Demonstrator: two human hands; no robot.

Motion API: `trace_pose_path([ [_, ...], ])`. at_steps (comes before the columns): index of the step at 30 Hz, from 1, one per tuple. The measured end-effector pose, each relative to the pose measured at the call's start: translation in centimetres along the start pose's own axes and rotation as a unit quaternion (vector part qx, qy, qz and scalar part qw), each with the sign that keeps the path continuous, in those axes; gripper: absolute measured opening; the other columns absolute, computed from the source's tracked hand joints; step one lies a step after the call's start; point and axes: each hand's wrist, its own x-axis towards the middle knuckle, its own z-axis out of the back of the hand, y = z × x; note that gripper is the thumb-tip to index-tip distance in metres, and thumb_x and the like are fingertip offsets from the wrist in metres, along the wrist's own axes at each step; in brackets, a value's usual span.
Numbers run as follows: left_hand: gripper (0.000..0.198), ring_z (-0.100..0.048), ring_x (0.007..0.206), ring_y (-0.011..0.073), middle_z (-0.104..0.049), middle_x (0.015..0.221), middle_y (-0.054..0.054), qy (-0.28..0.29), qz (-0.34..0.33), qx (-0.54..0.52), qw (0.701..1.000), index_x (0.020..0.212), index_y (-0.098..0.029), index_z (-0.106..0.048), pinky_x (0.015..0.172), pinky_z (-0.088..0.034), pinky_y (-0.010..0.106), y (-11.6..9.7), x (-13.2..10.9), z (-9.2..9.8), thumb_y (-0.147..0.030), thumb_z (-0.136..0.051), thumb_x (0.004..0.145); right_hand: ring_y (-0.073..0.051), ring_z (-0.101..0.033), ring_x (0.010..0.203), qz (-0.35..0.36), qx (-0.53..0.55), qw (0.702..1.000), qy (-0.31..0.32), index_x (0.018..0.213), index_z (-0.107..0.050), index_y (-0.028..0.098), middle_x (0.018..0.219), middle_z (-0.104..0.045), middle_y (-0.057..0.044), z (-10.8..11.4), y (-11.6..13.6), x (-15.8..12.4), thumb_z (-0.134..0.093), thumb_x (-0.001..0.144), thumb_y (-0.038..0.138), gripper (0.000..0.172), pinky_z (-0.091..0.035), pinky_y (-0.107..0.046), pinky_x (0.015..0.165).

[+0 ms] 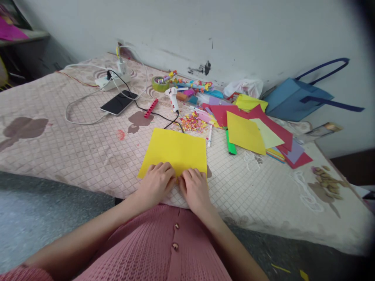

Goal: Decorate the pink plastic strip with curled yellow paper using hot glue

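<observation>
A yellow sheet of paper (175, 150) lies flat on the quilted bed cover (73, 148) right in front of me. My left hand (156, 182) and my right hand (195, 188) rest side by side on its near edge. Their fingers are curled and pressed down onto the paper, fingertips nearly meeting in the middle. The near edge of the sheet is hidden under both hands.
A pile of coloured paper sheets (258, 128) lies to the right, beside a green marker (230, 143) and a white pen (209, 135). Behind are a glue gun (172, 96), paper scraps (191, 124), a red strip (151, 108), a phone (118, 102), a power strip (113, 80) and a blue bag (295, 99).
</observation>
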Motion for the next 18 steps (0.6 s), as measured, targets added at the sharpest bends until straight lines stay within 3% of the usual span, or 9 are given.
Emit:
trace_pose_path([
  [5,0.019,-0.05,0.081,0.0196,-0.055,0.088,0.007,-0.004,0.0,0.042,0.999,0.08,-0.015,-0.053,0.071,-0.037,0.034,-0.3,0.0,-0.1,-0.022,-0.037,0.088,-0.02,-0.048,0.077,-0.002,-0.012,1.0,-0.006,0.073,-0.05,0.019,0.074,-0.055,-0.004,-0.2,0.0,0.0,-0.049,0.085,0.023,0.013,-0.028,-0.034,0.068],
  [18,0.021,-0.051,0.084,0.0189,-0.053,0.093,0.007,0.001,0.005,0.02,1.0,0.083,-0.016,-0.055,0.073,-0.036,0.034,-0.2,0.5,-0.2,-0.023,-0.036,0.088,-0.019,-0.049,0.077,0.002,-0.036,0.999,-0.001,0.071,-0.051,0.019,0.073,-0.056,-0.003,-0.2,-1.3,-0.4,-0.047,0.087,0.025,0.017,-0.027,-0.034,0.07],
])
